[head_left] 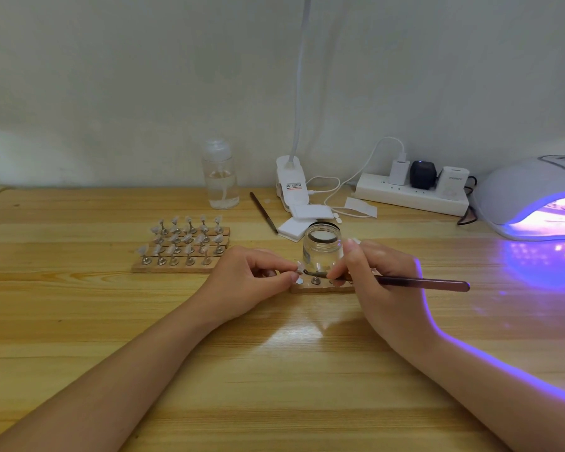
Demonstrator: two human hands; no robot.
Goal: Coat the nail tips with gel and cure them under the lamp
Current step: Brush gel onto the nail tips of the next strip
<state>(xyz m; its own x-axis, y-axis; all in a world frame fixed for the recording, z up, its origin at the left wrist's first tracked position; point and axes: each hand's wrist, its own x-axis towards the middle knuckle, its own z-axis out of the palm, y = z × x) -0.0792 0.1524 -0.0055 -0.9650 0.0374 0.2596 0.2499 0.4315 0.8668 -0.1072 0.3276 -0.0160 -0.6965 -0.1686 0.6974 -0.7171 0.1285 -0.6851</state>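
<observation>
Nearest the camera, bare wooden table (pixel 274 386) runs from the front edge up to the hands, with both forearms crossing it and cut off by the bottom corners. Left hand (pixel 252 275) has thumb and curled fingers pinching a small pale nail tip (pixel 299 267) on its stand, just above a short wooden strip (pixel 320 288); the tip is tiny and partly hidden by the fingertips, so any gel on it cannot be made out. Right hand (pixel 372 272) grips a dark brush (pixel 418 282) like a pen, handle pointing right, bristle end touching the tip or very close to it. This hand covers most of the strip, where only a metal disc and one stand show.

Just behind the fingers stands an open glass jar (pixel 322 247), its contents unclear. To the left, well apart from the hands, a wooden rack (pixel 177 267) carries three rows of pale tips on metal stands, with free tabletop all around it. Farther back lie a second brush (pixel 263 212), white pads (pixel 302 220), a clear pump bottle (pixel 221 177), a clip lamp base (pixel 291 187) whose neck leaves the top edge, and a power strip (pixel 411 194). At far right the curing lamp (pixel 529 197) glows violet, cut off by the frame; something lies inside, too washed out to identify
</observation>
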